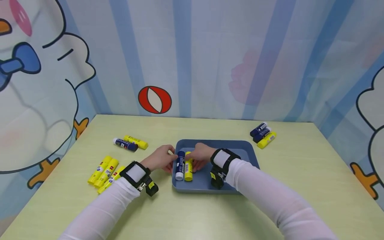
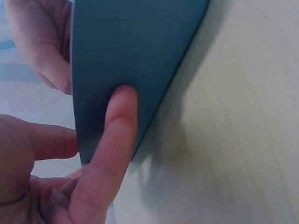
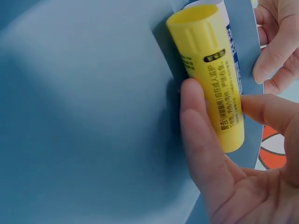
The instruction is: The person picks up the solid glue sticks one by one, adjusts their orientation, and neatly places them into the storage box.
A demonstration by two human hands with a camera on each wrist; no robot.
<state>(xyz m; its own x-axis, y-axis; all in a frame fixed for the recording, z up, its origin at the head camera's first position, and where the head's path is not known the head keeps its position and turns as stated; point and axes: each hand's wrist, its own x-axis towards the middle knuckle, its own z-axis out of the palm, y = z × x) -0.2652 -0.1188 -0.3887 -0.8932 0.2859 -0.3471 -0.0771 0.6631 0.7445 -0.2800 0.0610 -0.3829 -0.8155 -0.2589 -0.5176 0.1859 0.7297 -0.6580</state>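
Note:
A grey-blue tray (image 1: pixel 202 186) lies on the table with two glue sticks side by side at its left end. My right hand (image 1: pixel 200 154) pinches the yellow glue stick (image 1: pixel 188 170) between thumb and fingers; the right wrist view shows its printed yellow barrel (image 3: pixel 217 88) lying on the tray floor. Just left of it is the dark blue glue stick (image 1: pixel 179 165) with a white end. At the tray's left side my left hand (image 1: pixel 158 159) holds the edge, one finger (image 2: pixel 122 109) pressed on the outer wall (image 2: pixel 140 42) and the thumb at the rim.
On the left lie several yellow glue sticks (image 1: pixel 106 172) in a row. Behind them are a blue one (image 1: pixel 125 144) and another yellow one (image 1: pixel 136 142). Two blue glue sticks (image 1: pixel 261 134) and a yellow one (image 1: pixel 266 140) lie back right. A printed curtain (image 1: pixel 204 66) hangs behind the table.

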